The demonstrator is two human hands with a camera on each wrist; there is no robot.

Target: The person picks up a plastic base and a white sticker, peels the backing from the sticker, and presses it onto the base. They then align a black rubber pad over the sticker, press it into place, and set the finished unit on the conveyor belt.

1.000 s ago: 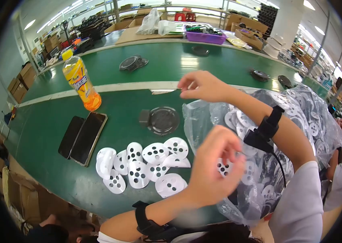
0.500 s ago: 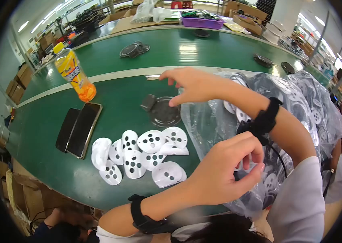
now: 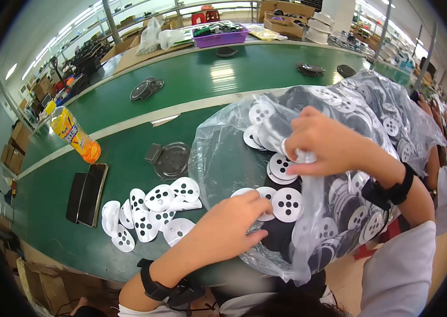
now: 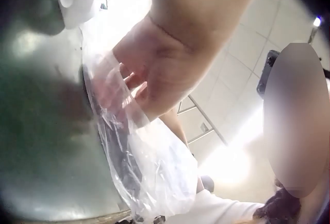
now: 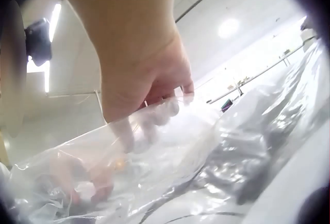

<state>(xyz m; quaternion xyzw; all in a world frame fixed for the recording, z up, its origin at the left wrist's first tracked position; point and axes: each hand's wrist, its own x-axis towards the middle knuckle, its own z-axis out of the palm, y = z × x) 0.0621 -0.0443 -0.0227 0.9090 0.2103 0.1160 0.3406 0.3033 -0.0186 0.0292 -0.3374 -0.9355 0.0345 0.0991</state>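
A clear plastic bag (image 3: 218,153) lies on its side on the green table, full of round white and black discs with several holes. My right hand (image 3: 329,142) holds the bag's upper rim, thumb and fingers closed on the plastic. At the bag's mouth, my left hand (image 3: 234,224) reaches in, its fingertips at a white disc (image 3: 288,204) and its neighbours. In the left wrist view the loosely bent fingers of that hand show through the film. Left of the bag, a loose pile of white perforated discs (image 3: 144,224) lies on the table.
A black round part (image 3: 173,160) with a square block lies beyond the pile. Two phones (image 3: 88,195) and an orange drink bottle (image 3: 72,132) are at the left. Further black parts (image 3: 146,89) sit on the far green strip, with a purple basket (image 3: 220,38) behind.
My right hand has moved from over the black round part to the bag's rim and taken hold of it. The left hand has gone into the bag's mouth, which is now spread wider.
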